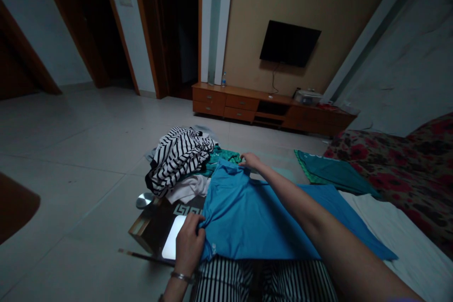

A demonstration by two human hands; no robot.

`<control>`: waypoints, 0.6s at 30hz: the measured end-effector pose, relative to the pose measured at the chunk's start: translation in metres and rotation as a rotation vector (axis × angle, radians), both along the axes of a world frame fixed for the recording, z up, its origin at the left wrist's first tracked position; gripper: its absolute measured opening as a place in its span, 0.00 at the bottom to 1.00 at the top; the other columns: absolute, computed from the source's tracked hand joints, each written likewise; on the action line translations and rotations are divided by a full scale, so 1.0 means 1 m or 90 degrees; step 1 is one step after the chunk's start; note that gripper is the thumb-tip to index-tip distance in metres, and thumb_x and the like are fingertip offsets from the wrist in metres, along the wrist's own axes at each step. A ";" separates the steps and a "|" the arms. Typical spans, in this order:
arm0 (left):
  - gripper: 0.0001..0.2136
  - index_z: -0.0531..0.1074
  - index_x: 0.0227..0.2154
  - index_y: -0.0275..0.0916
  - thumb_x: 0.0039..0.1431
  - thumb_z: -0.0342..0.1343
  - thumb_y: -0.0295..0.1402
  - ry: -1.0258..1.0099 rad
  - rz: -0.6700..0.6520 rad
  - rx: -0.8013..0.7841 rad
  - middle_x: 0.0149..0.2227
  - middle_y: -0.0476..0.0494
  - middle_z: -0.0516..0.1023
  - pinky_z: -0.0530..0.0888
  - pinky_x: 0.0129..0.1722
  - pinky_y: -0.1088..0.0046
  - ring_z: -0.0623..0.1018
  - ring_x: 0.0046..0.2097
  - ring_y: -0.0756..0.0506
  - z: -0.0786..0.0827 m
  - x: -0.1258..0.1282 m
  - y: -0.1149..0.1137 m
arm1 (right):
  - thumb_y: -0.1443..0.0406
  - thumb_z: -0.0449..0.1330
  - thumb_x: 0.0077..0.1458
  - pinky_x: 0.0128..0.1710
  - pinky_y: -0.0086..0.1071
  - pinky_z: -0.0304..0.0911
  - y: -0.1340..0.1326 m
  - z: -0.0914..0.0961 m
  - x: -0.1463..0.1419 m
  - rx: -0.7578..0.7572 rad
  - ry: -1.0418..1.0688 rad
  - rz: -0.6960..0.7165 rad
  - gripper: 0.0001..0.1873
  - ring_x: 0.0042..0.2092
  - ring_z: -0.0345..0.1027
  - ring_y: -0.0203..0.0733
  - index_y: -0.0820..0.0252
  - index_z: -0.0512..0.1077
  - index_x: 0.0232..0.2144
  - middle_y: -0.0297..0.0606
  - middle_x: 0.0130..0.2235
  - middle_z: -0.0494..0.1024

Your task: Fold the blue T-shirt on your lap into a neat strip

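Between both hands, in the head view, there's a blue garment [247,217] with white lettering, spread out and running off beneath the right forearm. Left hand [191,238] has its fingers curled tight on the near-left edge; right hand [249,160] looks closed in a pinch on the far edge, though the fingertips are tiny in frame. Going by those soft wrinkles, I'd guess light and floppy, maybe a bit slick, nothing fragile. Best hold is probably the corners, thumb over fingers, since mid-panel would just sag. Btw, lit screen [173,240] right beside the left hand, striped clothing [180,155] beyond it.
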State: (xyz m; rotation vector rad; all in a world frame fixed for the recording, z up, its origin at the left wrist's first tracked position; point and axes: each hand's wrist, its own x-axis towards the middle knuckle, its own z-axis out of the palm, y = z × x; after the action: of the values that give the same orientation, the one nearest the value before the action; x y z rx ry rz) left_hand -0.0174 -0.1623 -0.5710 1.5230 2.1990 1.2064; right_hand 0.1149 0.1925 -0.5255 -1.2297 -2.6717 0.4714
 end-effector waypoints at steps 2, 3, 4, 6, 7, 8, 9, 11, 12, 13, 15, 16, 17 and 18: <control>0.11 0.68 0.33 0.41 0.49 0.44 0.23 -0.001 -0.003 0.006 0.37 0.45 0.71 0.69 0.44 0.66 0.73 0.42 0.44 0.001 0.000 0.000 | 0.68 0.62 0.47 0.42 0.29 0.59 -0.004 0.005 -0.010 0.005 -0.005 0.031 0.17 0.47 0.66 0.44 0.61 0.75 0.42 0.44 0.45 0.75; 0.11 0.68 0.33 0.41 0.49 0.44 0.23 -0.001 -0.003 0.005 0.36 0.45 0.71 0.69 0.44 0.66 0.73 0.42 0.44 0.001 0.000 0.000 | 0.71 0.61 0.47 0.43 0.28 0.59 -0.007 0.007 -0.015 -0.003 -0.009 0.056 0.17 0.47 0.66 0.44 0.60 0.75 0.43 0.43 0.46 0.75; 0.11 0.68 0.33 0.41 0.49 0.44 0.23 0.000 -0.001 0.003 0.37 0.45 0.71 0.70 0.44 0.66 0.73 0.42 0.44 0.001 0.000 -0.001 | 0.73 0.60 0.46 0.42 0.27 0.59 -0.009 0.009 -0.021 -0.016 -0.015 0.083 0.18 0.47 0.67 0.42 0.60 0.75 0.42 0.41 0.46 0.75; 0.11 0.68 0.33 0.41 0.49 0.44 0.23 0.003 0.004 -0.002 0.37 0.45 0.71 0.70 0.44 0.66 0.73 0.42 0.44 0.002 0.001 -0.001 | 0.75 0.61 0.43 0.40 0.24 0.60 -0.015 0.013 -0.029 -0.052 -0.032 0.134 0.20 0.43 0.68 0.39 0.58 0.76 0.40 0.37 0.44 0.77; 0.11 0.68 0.33 0.41 0.49 0.44 0.23 0.006 0.007 -0.002 0.37 0.45 0.71 0.70 0.44 0.66 0.73 0.43 0.44 0.002 0.001 -0.001 | 0.75 0.62 0.42 0.38 0.24 0.60 -0.019 0.013 -0.031 -0.068 -0.038 0.151 0.20 0.42 0.69 0.38 0.58 0.76 0.40 0.36 0.43 0.77; 0.11 0.68 0.33 0.41 0.49 0.44 0.23 0.009 0.009 0.000 0.37 0.45 0.71 0.70 0.44 0.67 0.73 0.43 0.44 0.002 0.001 -0.002 | 0.73 0.64 0.42 0.37 0.24 0.61 -0.023 0.013 -0.031 -0.076 -0.042 0.162 0.20 0.41 0.69 0.38 0.58 0.76 0.41 0.36 0.43 0.77; 0.12 0.68 0.33 0.41 0.49 0.44 0.23 0.013 0.010 0.003 0.37 0.45 0.72 0.70 0.44 0.67 0.73 0.43 0.44 0.002 0.001 -0.002 | 0.71 0.66 0.41 0.37 0.25 0.61 -0.028 0.012 -0.031 -0.069 -0.046 0.168 0.21 0.41 0.69 0.38 0.58 0.75 0.42 0.37 0.43 0.76; 0.12 0.69 0.34 0.41 0.50 0.44 0.23 0.022 0.008 0.011 0.38 0.45 0.72 0.70 0.45 0.67 0.73 0.43 0.44 0.002 0.002 -0.002 | 0.67 0.69 0.39 0.39 0.28 0.61 -0.037 0.010 -0.028 -0.013 -0.052 0.167 0.23 0.43 0.67 0.42 0.59 0.75 0.42 0.41 0.44 0.75; 0.13 0.69 0.35 0.41 0.51 0.44 0.23 0.027 0.009 0.013 0.39 0.45 0.72 0.70 0.45 0.68 0.73 0.44 0.44 0.002 0.002 -0.002 | 0.66 0.69 0.39 0.40 0.29 0.60 -0.041 0.009 -0.027 0.023 -0.054 0.164 0.22 0.44 0.67 0.44 0.59 0.75 0.41 0.43 0.44 0.75; 0.12 0.69 0.36 0.41 0.52 0.44 0.23 0.033 0.011 0.016 0.39 0.45 0.72 0.70 0.45 0.68 0.73 0.44 0.44 0.003 0.003 -0.002 | 0.66 0.68 0.40 0.41 0.30 0.60 -0.043 0.008 -0.027 0.054 -0.054 0.160 0.18 0.44 0.66 0.45 0.60 0.76 0.38 0.44 0.43 0.75; 0.11 0.70 0.37 0.41 0.54 0.45 0.25 0.054 0.022 0.025 0.39 0.44 0.72 0.69 0.45 0.67 0.73 0.44 0.44 0.004 0.004 -0.003 | 0.68 0.64 0.44 0.41 0.31 0.59 -0.043 0.008 -0.029 0.083 -0.044 0.151 0.11 0.43 0.67 0.46 0.61 0.77 0.34 0.45 0.41 0.76; 0.10 0.70 0.37 0.41 0.54 0.46 0.26 0.067 0.029 0.032 0.39 0.44 0.72 0.69 0.45 0.66 0.72 0.44 0.43 0.005 0.005 -0.004 | 0.69 0.61 0.47 0.40 0.31 0.59 -0.041 0.010 -0.032 0.081 -0.034 0.146 0.09 0.42 0.67 0.46 0.62 0.77 0.34 0.45 0.40 0.76; 0.09 0.70 0.36 0.40 0.55 0.47 0.26 0.080 0.038 0.039 0.38 0.44 0.72 0.68 0.45 0.65 0.72 0.44 0.43 0.006 0.007 -0.005 | 0.69 0.58 0.49 0.40 0.30 0.59 -0.038 0.012 -0.036 0.076 -0.024 0.143 0.10 0.41 0.68 0.45 0.63 0.76 0.34 0.45 0.39 0.77; 0.08 0.70 0.35 0.40 0.55 0.47 0.27 0.092 0.046 0.046 0.37 0.43 0.72 0.68 0.45 0.64 0.71 0.43 0.42 0.007 0.009 -0.007 | 0.69 0.56 0.50 0.39 0.30 0.59 -0.034 0.014 -0.040 0.072 -0.012 0.141 0.11 0.40 0.68 0.44 0.63 0.76 0.36 0.44 0.39 0.77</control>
State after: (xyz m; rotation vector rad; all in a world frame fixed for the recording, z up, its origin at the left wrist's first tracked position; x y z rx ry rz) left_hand -0.0087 -0.1689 -0.5640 1.6187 2.3449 1.2470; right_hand 0.0746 0.1589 -0.5115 -0.9183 -2.8213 0.3335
